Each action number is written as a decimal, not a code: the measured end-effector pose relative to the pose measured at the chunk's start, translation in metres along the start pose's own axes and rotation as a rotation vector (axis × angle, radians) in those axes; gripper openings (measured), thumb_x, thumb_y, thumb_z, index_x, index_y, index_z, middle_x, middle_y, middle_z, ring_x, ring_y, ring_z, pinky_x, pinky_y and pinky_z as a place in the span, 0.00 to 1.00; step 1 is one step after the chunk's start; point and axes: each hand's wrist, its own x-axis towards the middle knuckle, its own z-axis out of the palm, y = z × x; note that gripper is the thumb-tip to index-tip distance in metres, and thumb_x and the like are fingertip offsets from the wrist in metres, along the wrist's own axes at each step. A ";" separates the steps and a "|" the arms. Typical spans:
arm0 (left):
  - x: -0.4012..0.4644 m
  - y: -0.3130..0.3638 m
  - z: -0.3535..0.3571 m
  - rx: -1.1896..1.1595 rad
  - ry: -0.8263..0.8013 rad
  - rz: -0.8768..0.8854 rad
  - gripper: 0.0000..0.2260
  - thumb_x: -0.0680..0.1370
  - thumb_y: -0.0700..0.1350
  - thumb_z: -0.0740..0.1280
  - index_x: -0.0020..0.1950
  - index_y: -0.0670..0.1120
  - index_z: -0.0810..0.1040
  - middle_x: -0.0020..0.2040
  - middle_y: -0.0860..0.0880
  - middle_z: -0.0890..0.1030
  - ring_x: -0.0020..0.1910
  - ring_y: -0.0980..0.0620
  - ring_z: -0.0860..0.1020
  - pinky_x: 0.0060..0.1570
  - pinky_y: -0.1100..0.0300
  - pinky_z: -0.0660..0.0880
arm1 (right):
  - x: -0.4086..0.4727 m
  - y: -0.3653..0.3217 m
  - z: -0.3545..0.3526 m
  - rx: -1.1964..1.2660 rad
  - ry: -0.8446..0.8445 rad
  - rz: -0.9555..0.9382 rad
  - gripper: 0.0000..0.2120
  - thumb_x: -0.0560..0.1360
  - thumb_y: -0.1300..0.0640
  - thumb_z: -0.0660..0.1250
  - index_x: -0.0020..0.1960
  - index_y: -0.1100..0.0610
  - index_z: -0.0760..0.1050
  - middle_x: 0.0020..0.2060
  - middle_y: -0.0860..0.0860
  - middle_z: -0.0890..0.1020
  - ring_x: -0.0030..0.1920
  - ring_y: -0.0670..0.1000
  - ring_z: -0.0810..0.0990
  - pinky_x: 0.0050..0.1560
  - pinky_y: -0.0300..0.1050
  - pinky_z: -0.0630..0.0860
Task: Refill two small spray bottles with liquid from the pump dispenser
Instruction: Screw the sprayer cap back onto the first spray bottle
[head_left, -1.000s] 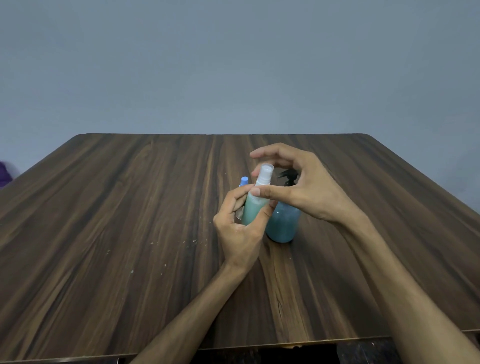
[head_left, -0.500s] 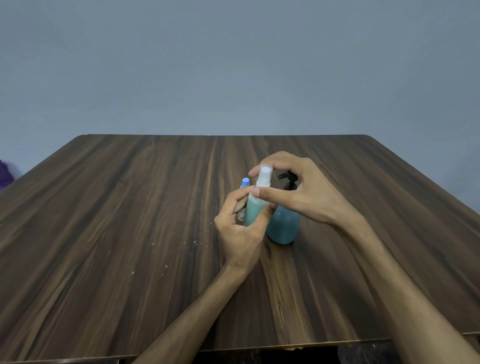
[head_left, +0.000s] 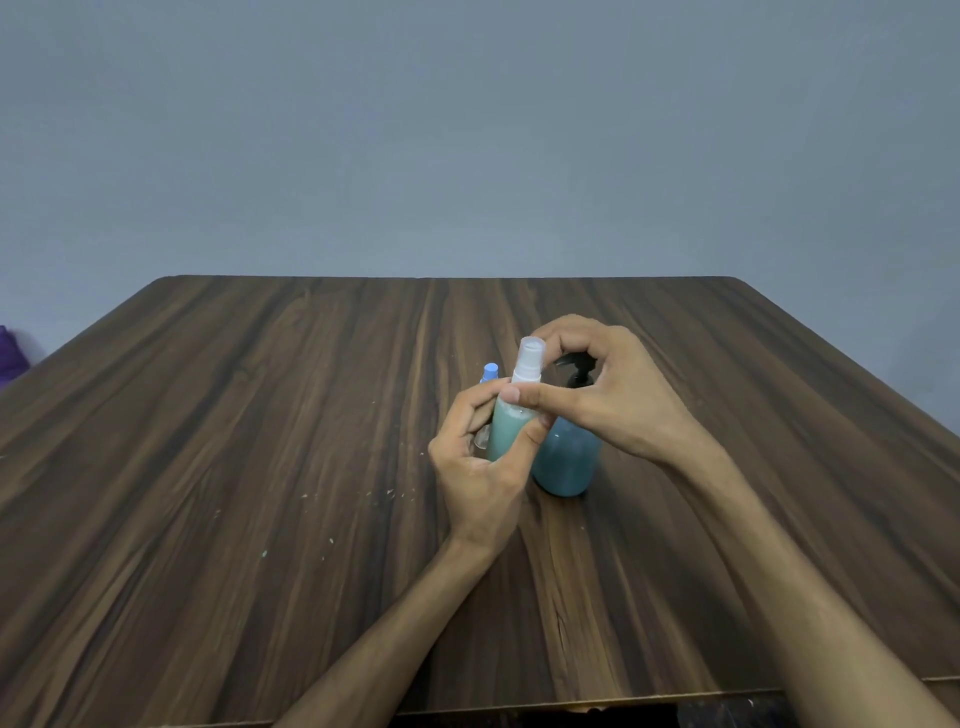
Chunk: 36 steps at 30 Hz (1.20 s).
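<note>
The spray bottle (head_left: 511, 428), filled with pale green liquid, stands nearly upright above the table (head_left: 208, 467), lifted clear of it and leaning a touch toward 1 o'clock. The left hand (head_left: 480, 467) has it from 7 o'clock, its grip clamped round the lower body, thumb (head_left: 527, 441) across the near side and fingers (head_left: 475, 410) curled round the far side. The right hand (head_left: 613, 395) comes in from 3 o'clock; its grip is closed on the bottle's top, thumb lying flat across the neck just under the white collar, curled index finger hooked round behind the clear cap (head_left: 531, 353). That cap is seated on the sprayer head.

Just behind the left fingers, at 11 o'clock from the held bottle, the blue cap of the second bottle (head_left: 490, 373) pokes up, its clear body mostly hidden. At 3 o'clock from the held bottle, and behind it, the dispenser (head_left: 566, 462) sits on the table, blue liquid in it, black pump partly hidden by the right hand.

Compared with a second ago, the right fingers, then arched open over the cap, have curled down around it; the left hand's hold has not changed
</note>
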 end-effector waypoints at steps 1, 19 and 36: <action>0.000 0.000 0.000 0.008 -0.009 0.008 0.13 0.73 0.36 0.78 0.56 0.38 0.82 0.50 0.40 0.85 0.49 0.54 0.86 0.47 0.65 0.80 | 0.000 0.000 0.002 -0.005 0.036 0.023 0.15 0.66 0.44 0.84 0.42 0.51 0.83 0.48 0.44 0.85 0.56 0.47 0.83 0.58 0.55 0.79; -0.002 -0.001 0.001 0.004 -0.016 0.011 0.14 0.74 0.38 0.78 0.57 0.39 0.82 0.51 0.45 0.86 0.50 0.53 0.86 0.48 0.65 0.80 | -0.008 0.007 0.008 0.038 0.092 -0.033 0.13 0.67 0.46 0.83 0.42 0.49 0.81 0.52 0.45 0.81 0.55 0.48 0.82 0.47 0.48 0.80; -0.004 -0.007 0.002 0.038 -0.026 0.016 0.15 0.74 0.41 0.80 0.58 0.42 0.82 0.52 0.46 0.86 0.51 0.50 0.86 0.49 0.63 0.81 | -0.006 0.013 -0.001 -0.034 -0.039 -0.038 0.13 0.72 0.41 0.76 0.51 0.46 0.86 0.68 0.40 0.76 0.72 0.45 0.73 0.71 0.54 0.72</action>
